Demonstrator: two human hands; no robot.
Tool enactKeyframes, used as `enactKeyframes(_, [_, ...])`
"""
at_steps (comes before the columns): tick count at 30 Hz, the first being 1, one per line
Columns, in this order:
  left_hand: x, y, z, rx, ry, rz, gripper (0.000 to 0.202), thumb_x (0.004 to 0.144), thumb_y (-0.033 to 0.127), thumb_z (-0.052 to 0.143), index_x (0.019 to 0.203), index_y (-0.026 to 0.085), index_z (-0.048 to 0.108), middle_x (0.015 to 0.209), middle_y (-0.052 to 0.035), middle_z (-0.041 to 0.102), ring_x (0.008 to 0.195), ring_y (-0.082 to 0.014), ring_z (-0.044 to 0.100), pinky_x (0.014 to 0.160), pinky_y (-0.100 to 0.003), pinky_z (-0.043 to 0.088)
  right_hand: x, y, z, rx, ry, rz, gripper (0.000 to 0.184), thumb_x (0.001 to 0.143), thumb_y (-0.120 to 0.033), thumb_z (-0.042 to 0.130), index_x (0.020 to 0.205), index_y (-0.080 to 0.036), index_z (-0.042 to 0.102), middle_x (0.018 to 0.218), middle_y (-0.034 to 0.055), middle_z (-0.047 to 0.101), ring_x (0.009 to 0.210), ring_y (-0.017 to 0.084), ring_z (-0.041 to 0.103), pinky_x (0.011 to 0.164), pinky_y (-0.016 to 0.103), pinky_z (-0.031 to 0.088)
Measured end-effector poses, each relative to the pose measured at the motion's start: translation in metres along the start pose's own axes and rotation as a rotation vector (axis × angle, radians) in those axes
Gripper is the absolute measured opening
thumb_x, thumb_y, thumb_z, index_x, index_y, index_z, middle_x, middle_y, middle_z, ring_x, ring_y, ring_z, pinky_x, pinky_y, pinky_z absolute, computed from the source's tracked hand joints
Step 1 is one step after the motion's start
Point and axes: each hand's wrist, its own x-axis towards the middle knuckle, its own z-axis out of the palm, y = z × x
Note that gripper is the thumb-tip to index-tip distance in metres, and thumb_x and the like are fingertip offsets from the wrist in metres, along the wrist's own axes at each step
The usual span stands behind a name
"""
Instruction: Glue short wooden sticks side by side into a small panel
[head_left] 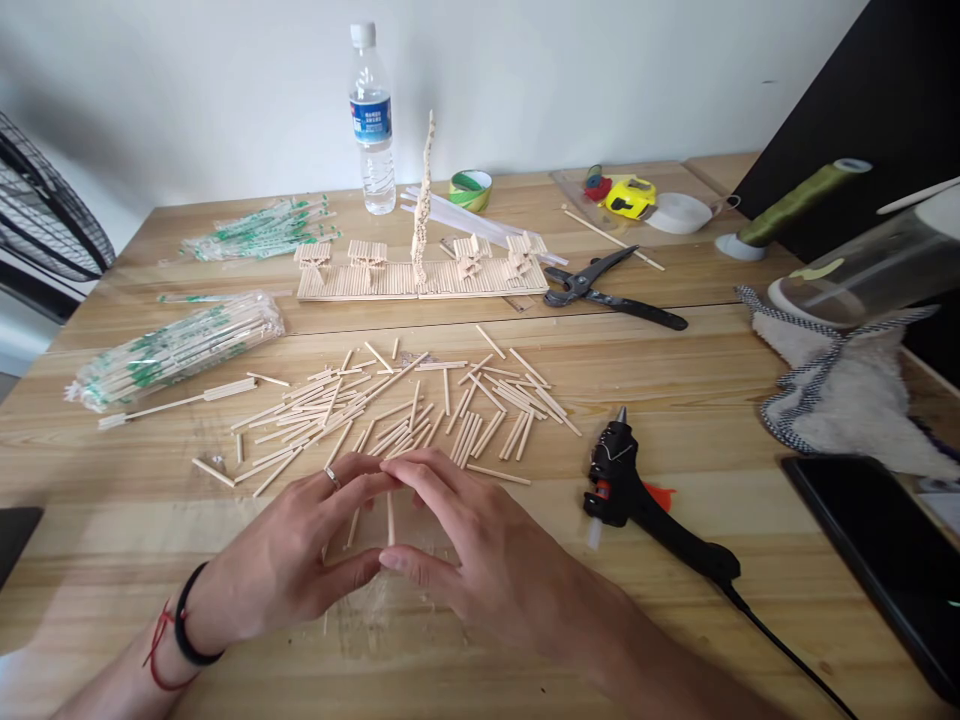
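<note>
My left hand (pixel 300 545) and my right hand (pixel 472 545) lie together on the wooden table (pixel 675 640), fingertips meeting near the front middle. Their fingers are curved round a few short wooden sticks (pixel 390 518) that show in the gap between the hands. The left hand wears a ring, and a black band and red cord sit on its wrist. Just beyond the fingertips lies a scattered pile of cut wooden sticks (pixel 420 405). A black hot glue gun (pixel 637 495) rests to the right of my right hand, nozzle pointing away.
A stick model on a flat stick base (pixel 424 280) stands mid-table, with a water bottle (pixel 372 120) behind it. Bagged chopsticks (pixel 176 350) lie at left, black shears (pixel 611 290) at right. A cloth (pixel 847 400), a dark tablet (pixel 885 550) and tapes sit far right.
</note>
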Motion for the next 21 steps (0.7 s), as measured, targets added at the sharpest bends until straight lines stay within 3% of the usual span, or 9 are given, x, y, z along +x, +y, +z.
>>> enactKeyframes(8, [-0.0011,0.0000,0.0001,0.020,-0.035,-0.009,0.054,0.104,0.022,0.065,0.153,0.032,0.045,0.149,-0.0105,0.064,0.119,-0.0280,0.076,0.097,-0.040,0.065,0.0017,-0.0011,-0.0001,-0.004,0.007,-0.008,0.053,0.103,-0.034,0.077,0.147,-0.014,0.055,0.145,0.0160,0.068,0.133,0.032,0.067,0.111,0.053,0.060])
enactKeyframes(21, [-0.0002,0.0009,-0.0006,0.027,-0.037,-0.006,0.055,0.105,0.023,0.065,0.155,0.033,0.045,0.149,-0.0106,0.064,0.115,-0.0270,0.078,0.095,-0.039,0.066,0.0015,-0.0011,-0.0005,-0.008,0.001,-0.003,0.054,0.102,-0.034,0.078,0.147,-0.014,0.056,0.145,0.0151,0.068,0.133,0.032,0.068,0.111,0.052,0.060])
